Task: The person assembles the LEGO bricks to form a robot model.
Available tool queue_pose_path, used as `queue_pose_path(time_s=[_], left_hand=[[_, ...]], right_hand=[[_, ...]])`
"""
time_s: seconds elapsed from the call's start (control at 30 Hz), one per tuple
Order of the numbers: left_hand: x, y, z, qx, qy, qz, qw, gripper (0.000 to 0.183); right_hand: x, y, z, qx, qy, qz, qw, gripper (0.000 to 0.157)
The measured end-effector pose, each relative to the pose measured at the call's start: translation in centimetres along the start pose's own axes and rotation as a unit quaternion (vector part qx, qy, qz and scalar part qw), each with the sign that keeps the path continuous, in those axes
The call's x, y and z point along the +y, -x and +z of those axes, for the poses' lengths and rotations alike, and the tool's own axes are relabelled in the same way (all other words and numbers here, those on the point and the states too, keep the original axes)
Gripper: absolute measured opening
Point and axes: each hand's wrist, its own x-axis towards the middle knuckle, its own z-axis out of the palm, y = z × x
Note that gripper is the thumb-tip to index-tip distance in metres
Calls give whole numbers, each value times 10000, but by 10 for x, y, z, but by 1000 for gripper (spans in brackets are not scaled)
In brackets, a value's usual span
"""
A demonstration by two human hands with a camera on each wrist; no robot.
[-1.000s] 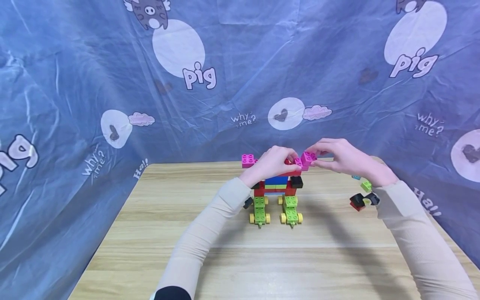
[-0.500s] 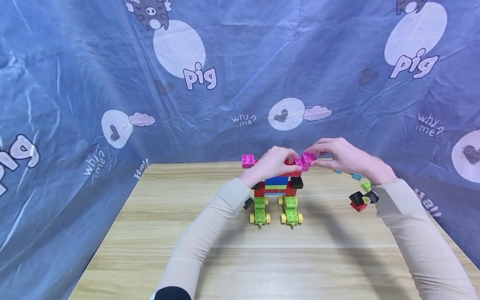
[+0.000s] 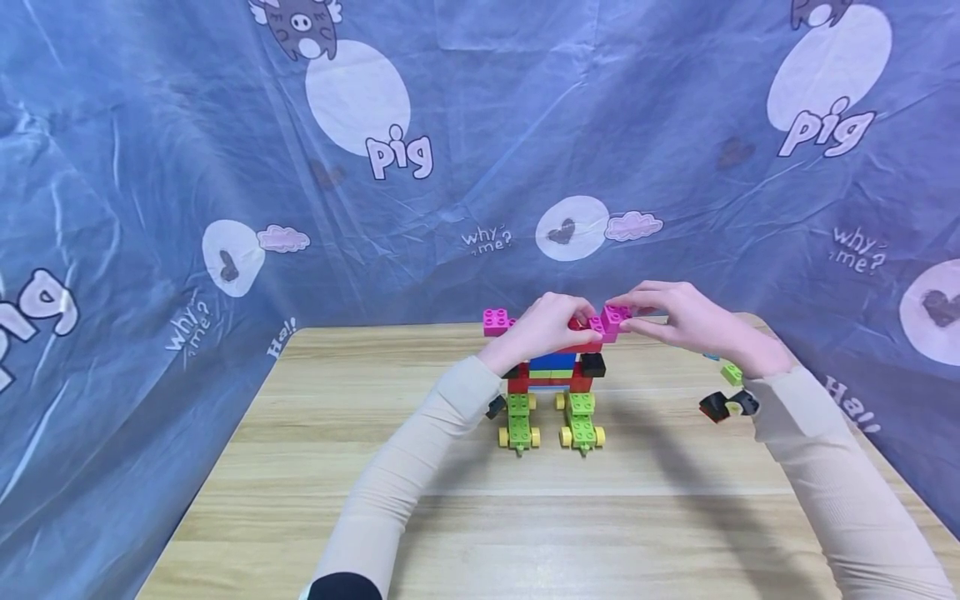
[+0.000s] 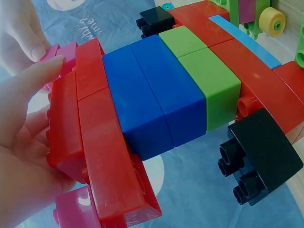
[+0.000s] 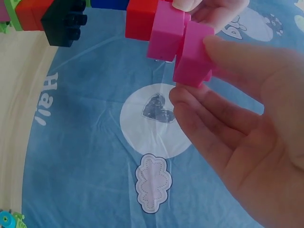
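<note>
In front of me stands a figure of toy building blocks, with blue bricks (image 4: 156, 95) and lime bricks (image 4: 209, 71) in its body and red bricks (image 4: 114, 156) across the top. My left hand (image 3: 550, 327) grips the red top, its thumb reaching to a pink brick (image 5: 166, 31) at the right end. Between thumb and fingers, my right hand (image 3: 686, 323) pinches another pink brick (image 5: 195, 54), set against that one and slightly offset. Whether their studs are fully joined cannot be told. A further pink brick (image 3: 496, 322) sticks out at the figure's left end.
Two lime wheeled bases (image 3: 519, 429) form the feet on the wooden table (image 3: 337, 467). Black bricks (image 3: 592, 365) jut from the sides. Near my right sleeve lie loose black pieces (image 3: 716, 406) and a small green brick (image 3: 732, 373). A blue cloth (image 3: 450, 167) hangs behind.
My right hand has dipped very slightly with the pink brick. My left hand keeps its hold and the figure has not visibly moved.
</note>
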Motion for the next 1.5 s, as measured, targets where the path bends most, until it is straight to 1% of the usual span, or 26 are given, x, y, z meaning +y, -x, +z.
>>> queue_pose_path(time_s=[0.23,0.4,0.53,0.63,0.83,1.07,1.3,1.5], left_hand=[[0,-1,0,84,-93,100,9999,33],[0,0,0,73,-44,87,9999,33],[0,0,1,77,2,56,10000,32],[1,1,0,89,-3,56,9999,32],[1,1,1,113,-22,79,9999,33],[-1,0,2,154,-32,137,9998,33],[0,1,1,101,-16,72,9999,33],[0,1,1,127,1,95,9999,33]], right_hand=[[1,-2,0,16,-28,-22,10000,37],[1,-2,0,-11,-97,23,9999,37],[2,-1,1,14,-174,77,9998,32],[2,-1,1,57,-158,52,9998,29],[2,-2,1,153,-89,-46,9998,29],[1,-2,2,150,-60,59,9999,29],[1,-3,1,119,-39,-51,9999,29],[1,-3,3,234,-21,-130,9996,29]])
